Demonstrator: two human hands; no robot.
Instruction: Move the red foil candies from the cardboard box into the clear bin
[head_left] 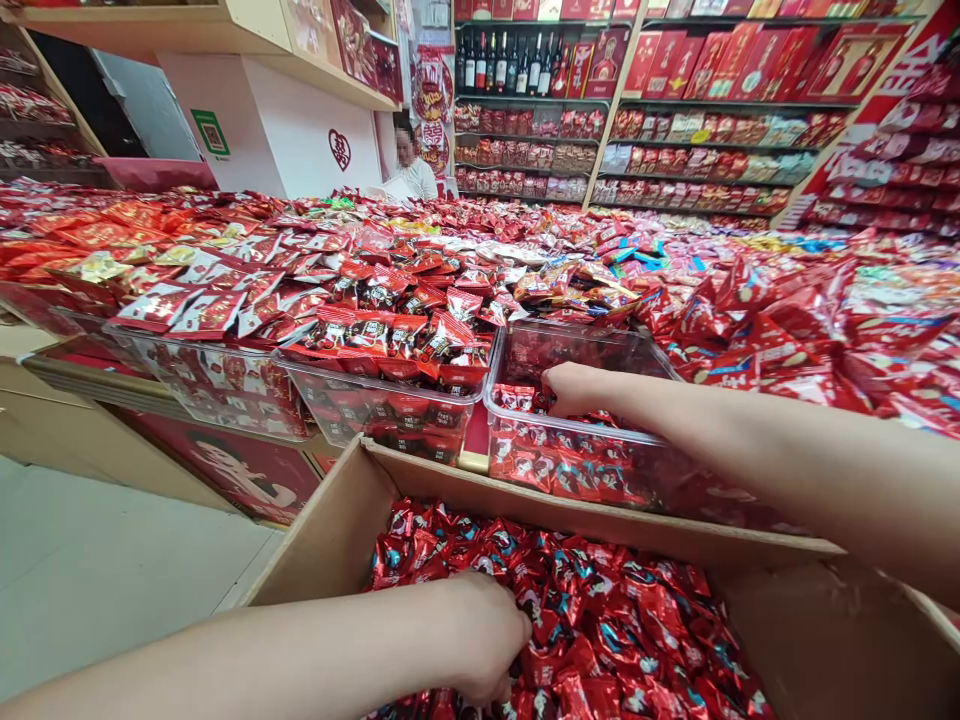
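Note:
My left hand point(487, 635) reaches down into an open cardboard box point(315, 530) full of small wrapped candies point(615, 625) in shiny red foil with blue and dark prints. Its fingers are curled closed among the candies, the tips partly hidden. Farther off, my right hand point(574, 388) is inside a clear plastic bin point(585, 430), its fingers pinched together at the candies near the left end. Matching red candies point(570, 475) lie in the lower part of this bin and show through its front wall. The bin's back part shows bare plastic wall.
Left of that bin stands a heaped bin of red and black packets point(390, 345), then one of white and red packets point(199, 305). Red packets point(780, 320) pile up at the right. Shelves with bottles point(502, 65) and boxes line the back. A person point(416, 172) is behind the counter.

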